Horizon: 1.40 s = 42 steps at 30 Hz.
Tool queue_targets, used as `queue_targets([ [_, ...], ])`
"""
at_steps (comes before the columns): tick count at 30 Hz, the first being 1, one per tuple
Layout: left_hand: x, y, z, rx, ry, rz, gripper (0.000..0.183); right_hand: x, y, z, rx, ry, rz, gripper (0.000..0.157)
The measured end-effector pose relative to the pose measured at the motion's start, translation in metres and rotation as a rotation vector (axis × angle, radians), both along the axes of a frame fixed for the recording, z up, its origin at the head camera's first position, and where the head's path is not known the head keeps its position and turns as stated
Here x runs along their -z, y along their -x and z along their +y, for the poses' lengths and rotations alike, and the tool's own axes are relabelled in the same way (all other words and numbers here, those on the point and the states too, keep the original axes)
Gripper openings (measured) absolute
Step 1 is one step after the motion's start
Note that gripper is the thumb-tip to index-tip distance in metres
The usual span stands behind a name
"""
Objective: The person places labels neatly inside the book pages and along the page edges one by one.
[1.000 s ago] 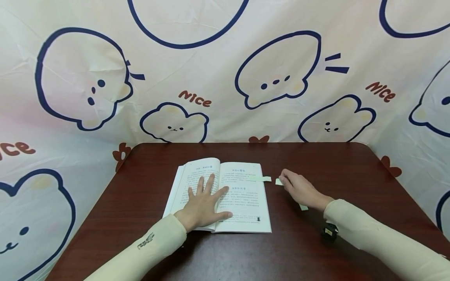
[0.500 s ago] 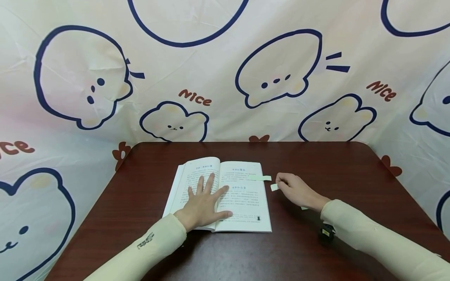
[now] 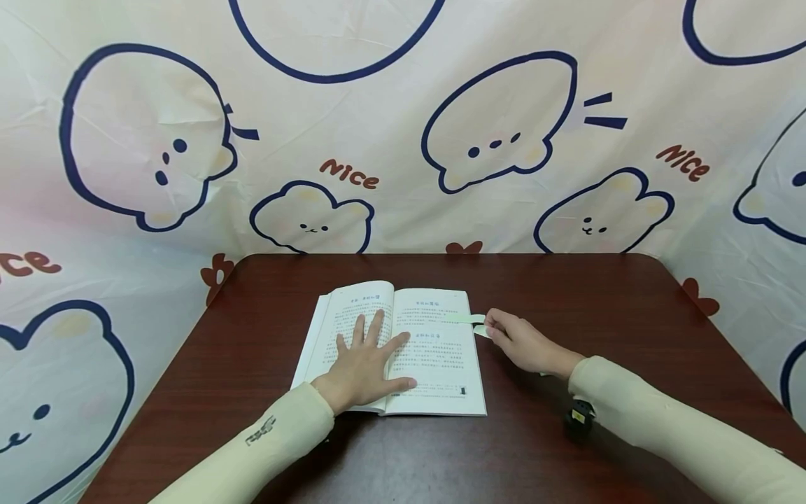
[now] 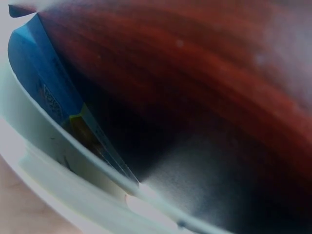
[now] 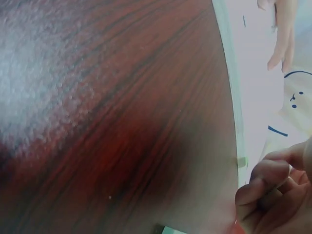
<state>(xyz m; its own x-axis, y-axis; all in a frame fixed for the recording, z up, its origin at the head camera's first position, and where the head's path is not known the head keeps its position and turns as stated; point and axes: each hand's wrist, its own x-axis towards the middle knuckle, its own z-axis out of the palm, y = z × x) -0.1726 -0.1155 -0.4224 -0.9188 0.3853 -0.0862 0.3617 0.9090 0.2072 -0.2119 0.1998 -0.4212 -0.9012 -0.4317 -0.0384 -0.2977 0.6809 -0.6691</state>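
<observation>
An open book (image 3: 434, 378) with printed pages lies on the table. Spread flat across its left page and gutter is my left hand (image 3: 362, 371), fingers extended, pressing the pages. A pale green sticky tab (image 3: 466, 318) lies on the upper right page and juts past its outer edge. Just below it, my right hand (image 3: 522, 341) pinches another pale green sticky tab (image 3: 481, 330), whose free end reaches the page edge. In the right wrist view, the curled fingers (image 5: 270, 175) are close beside the book's edge. The left wrist view shows a blue printed cover (image 4: 53, 73), partly hidden.
The dark red-brown table (image 3: 403, 462) stretches around the book. Beneath the right wrist, a pale green piece (image 5: 173, 230) lies on the table, mostly covered in the head view. A cartoon-printed curtain (image 3: 403, 140) borders the back and sides.
My right hand has moved left with the pinched sticky tab, bringing it from the table beside the book to the right page's edge. The left hand has stayed put.
</observation>
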Motion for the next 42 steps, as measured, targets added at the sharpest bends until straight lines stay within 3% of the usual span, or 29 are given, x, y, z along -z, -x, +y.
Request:
queue_targets([
  [8, 0.001, 0.001, 0.000, 0.002, 0.002, -0.001, 0.083, 0.002, -0.002, -0.009, 0.027, -0.047, -0.027, 0.013],
  [21, 0.000, 0.002, -0.001, 0.003, 0.004, -0.005, 0.084, 0.005, 0.000, -0.014, -0.055, -0.020, 0.000, 0.020],
  [42, 0.001, 0.002, 0.001, 0.002, 0.010, -0.001, 0.084, 0.016, -0.003, -0.039, 0.018, -0.007, -0.046, 0.025],
])
